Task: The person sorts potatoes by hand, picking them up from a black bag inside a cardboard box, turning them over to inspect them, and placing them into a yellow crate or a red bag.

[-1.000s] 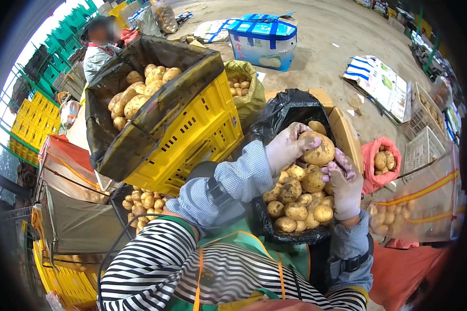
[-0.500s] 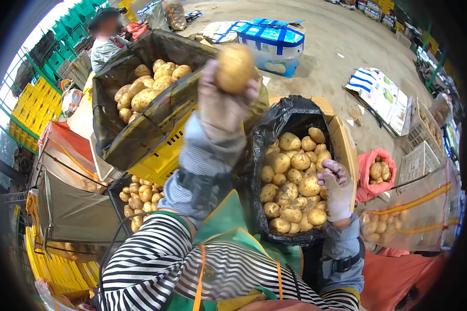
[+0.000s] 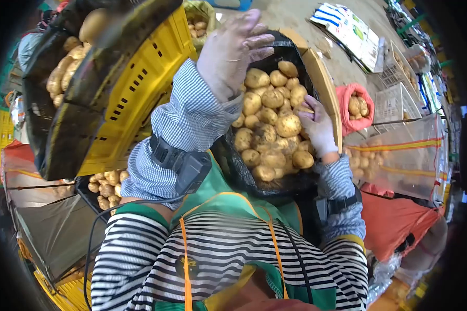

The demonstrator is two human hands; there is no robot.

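Note:
My left hand (image 3: 232,54), in a pale glove, is raised with its fingers spread and nothing in it, just left of the box's upper part. A blurred potato (image 3: 94,26) is in the air or on top of the others at the black-lined yellow crate (image 3: 135,85). My right hand (image 3: 317,124), gloved too, lies at the right side of the potatoes (image 3: 268,115) in the box with the black plastic liner (image 3: 233,171). Its fingers are curled at a potato's edge; its grip is partly hidden.
A red sack (image 3: 347,114) of potatoes stands right of the cardboard box (image 3: 324,85), with a white crate (image 3: 397,103) behind. More potatoes (image 3: 107,187) lie in a lower container at left. A mesh-sided bin (image 3: 407,155) is at right.
My left hand has let go of the potato, which is now farther left over the yellow crate. The whole view has shifted, and my right hand has moved in against the potatoes.

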